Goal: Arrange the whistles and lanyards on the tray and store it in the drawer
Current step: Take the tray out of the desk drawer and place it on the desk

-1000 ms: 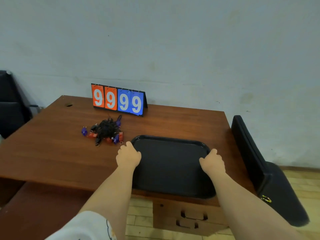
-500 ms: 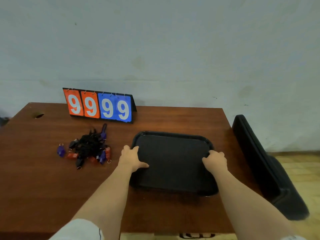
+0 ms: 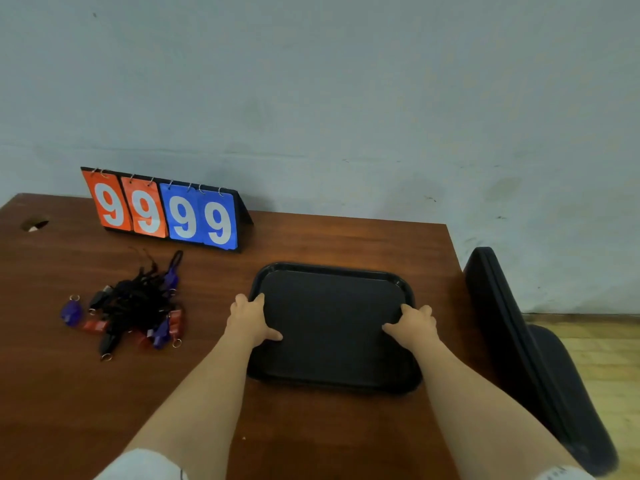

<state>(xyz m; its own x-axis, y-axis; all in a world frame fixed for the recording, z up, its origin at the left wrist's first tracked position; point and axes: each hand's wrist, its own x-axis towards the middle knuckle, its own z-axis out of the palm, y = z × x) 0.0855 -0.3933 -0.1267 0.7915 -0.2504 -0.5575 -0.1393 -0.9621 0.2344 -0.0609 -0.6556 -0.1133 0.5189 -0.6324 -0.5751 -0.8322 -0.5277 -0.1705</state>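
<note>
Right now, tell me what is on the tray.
Only thumbs: left hand and right hand grip the tray at its sides. Whistles lie beside it. The hands hide some rim.

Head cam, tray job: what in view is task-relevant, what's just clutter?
Job:
- tray, gripped at its side edges by left hand and right hand
- pile of whistles and lanyards, left of the tray on the desk; none on the tray yet
- drawer: not in view

Lying about:
- flip scoreboard showing 9999
- black chair, right of the desk
</note>
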